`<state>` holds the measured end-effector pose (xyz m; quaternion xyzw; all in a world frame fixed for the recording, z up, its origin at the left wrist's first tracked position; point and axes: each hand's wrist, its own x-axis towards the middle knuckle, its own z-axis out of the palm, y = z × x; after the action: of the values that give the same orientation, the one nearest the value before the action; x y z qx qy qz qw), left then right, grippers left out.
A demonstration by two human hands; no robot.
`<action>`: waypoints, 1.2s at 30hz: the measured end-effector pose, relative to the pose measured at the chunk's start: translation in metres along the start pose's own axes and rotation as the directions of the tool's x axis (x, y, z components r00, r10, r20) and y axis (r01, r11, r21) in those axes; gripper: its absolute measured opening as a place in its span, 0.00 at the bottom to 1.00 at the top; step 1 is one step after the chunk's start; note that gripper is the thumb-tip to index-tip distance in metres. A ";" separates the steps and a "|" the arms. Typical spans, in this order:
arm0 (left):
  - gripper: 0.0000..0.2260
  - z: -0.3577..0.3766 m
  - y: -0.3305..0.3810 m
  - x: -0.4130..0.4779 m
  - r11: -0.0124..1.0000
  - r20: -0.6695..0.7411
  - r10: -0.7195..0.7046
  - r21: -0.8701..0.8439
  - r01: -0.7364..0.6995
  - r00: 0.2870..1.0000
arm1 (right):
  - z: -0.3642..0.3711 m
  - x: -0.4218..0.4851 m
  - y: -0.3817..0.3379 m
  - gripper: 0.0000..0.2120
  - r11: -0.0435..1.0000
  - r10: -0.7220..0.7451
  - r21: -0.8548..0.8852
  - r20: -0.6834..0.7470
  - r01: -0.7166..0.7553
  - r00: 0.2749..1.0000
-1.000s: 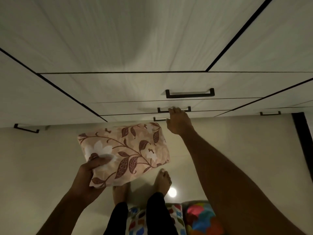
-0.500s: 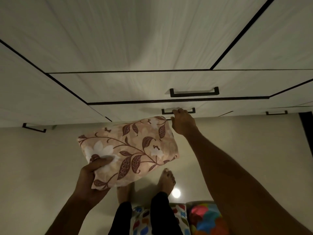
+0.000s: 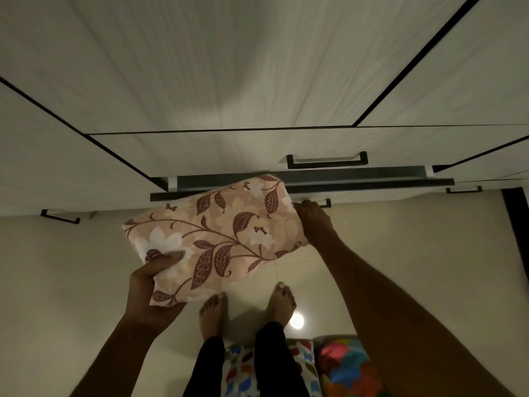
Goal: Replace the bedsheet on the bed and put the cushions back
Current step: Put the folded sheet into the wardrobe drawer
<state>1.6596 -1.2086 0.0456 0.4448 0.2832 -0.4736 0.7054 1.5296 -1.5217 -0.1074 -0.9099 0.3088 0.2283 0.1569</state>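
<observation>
My left hand (image 3: 154,290) grips the near left corner of a folded bedsheet (image 3: 217,239), peach with brown leaves and white flowers, and holds it level above the floor. Its far end reaches over the front of a wardrobe drawer (image 3: 372,183) that stands partly pulled out. My right hand (image 3: 313,222) curls round that drawer's black handle (image 3: 326,203), just right of the sheet. Two colourful cushions (image 3: 346,365) lie on the floor behind my feet.
White wardrobe doors (image 3: 229,67) fill the upper view, with another drawer and its black handle (image 3: 326,161) above the opened one. More handles (image 3: 60,217) sit low at left and right. My bare feet (image 3: 249,308) stand on a pale glossy floor (image 3: 415,253).
My right hand has pulled the second drawer outward, opening a dark gap. The folded sheet has moved up and forward toward the drawer.
</observation>
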 end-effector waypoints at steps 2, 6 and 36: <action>0.07 -0.003 0.006 0.008 0.999 0.055 -0.015 -0.029 0.017 0.998 | 0.006 -0.018 0.001 0.24 0.999 0.004 0.037 0.005 -0.004 1.000; 0.26 -0.007 0.010 0.017 0.999 0.106 -0.030 -0.029 0.034 0.994 | 0.028 -0.061 0.000 0.18 0.989 0.046 0.138 -0.002 -0.045 0.999; 0.09 0.027 -0.039 0.011 0.981 -0.023 -0.128 0.141 0.130 0.991 | 0.027 -0.222 0.022 0.06 0.841 0.191 0.396 0.420 -0.369 0.887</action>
<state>1.6273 -1.2439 0.0343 0.4780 0.2819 -0.5343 0.6377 1.3505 -1.4183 -0.0201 -0.7306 0.4518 0.3327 0.3891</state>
